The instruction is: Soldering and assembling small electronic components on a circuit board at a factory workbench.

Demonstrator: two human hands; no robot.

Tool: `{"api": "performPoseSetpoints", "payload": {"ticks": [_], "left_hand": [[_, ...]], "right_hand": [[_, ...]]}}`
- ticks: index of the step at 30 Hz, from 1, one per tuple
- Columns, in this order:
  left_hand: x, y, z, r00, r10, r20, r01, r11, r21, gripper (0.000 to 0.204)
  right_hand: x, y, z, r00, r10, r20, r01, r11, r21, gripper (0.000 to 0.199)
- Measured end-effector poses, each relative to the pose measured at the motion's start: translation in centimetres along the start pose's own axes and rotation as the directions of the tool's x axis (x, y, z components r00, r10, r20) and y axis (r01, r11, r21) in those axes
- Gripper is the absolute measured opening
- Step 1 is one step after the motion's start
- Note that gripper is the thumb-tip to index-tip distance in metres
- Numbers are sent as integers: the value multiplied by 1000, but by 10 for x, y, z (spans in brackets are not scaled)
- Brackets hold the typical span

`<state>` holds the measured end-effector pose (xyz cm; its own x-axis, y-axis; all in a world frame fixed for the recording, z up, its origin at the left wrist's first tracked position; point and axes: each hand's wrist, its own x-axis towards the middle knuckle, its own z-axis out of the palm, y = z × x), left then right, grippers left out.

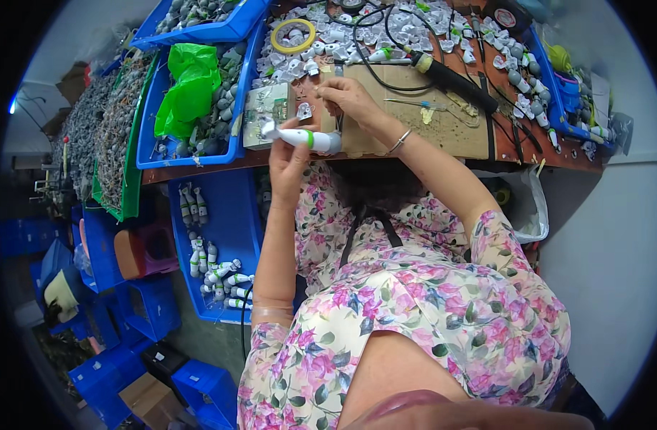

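Observation:
My left hand (288,166) is closed around a white bottle-shaped plastic piece (294,136) with a green ring and a grey rounded end. The piece lies nearly level above the bench's front edge, its grey end toward the right. Just beyond it, my right hand (348,100) has its fingertips pinched together. Whatever they hold is too small to make out. Under both hands are a brown cardboard mat (443,136) and a pale box (269,100) at the mat's left side.
White plastic parts (335,32) cover the bench's back, with a yellow tape roll (293,49) among them. A black-handled tool (457,84) with a cable crosses the mat's right. Blue bins (143,122) stand left. Finished-looking white pieces (217,276) lie in a lower blue tray (235,208).

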<state>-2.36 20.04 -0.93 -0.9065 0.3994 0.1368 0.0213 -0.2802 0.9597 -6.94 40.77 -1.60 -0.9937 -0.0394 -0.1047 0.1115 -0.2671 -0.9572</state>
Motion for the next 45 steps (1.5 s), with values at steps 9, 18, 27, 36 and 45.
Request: {"api": "performPoseSetpoints", "payload": {"ticks": [9, 18, 27, 36, 45], "left_hand": [[52, 28, -33, 966, 59, -253, -65, 998, -19, 54], [68, 20, -42, 980, 40, -197, -33, 999, 42, 50], [66, 21, -43, 984, 15, -175, -23, 999, -44, 50], [69, 21, -43, 991, 17, -132, -17, 1000, 1, 49], [69, 15, -43, 982, -3, -187, -10, 998, -65, 30]], "right_hand": [[52, 3, 19, 974, 64, 217, 61, 851, -522, 23], [55, 6, 18, 957, -13, 288, 193, 771, -607, 26], [54, -1, 23, 961, -1, 275, 186, 740, -647, 27], [53, 11, 23, 964, 90, 250, 5, 934, -358, 24], [44, -13, 36, 972, -124, 201, 233, 644, -729, 31]]}}
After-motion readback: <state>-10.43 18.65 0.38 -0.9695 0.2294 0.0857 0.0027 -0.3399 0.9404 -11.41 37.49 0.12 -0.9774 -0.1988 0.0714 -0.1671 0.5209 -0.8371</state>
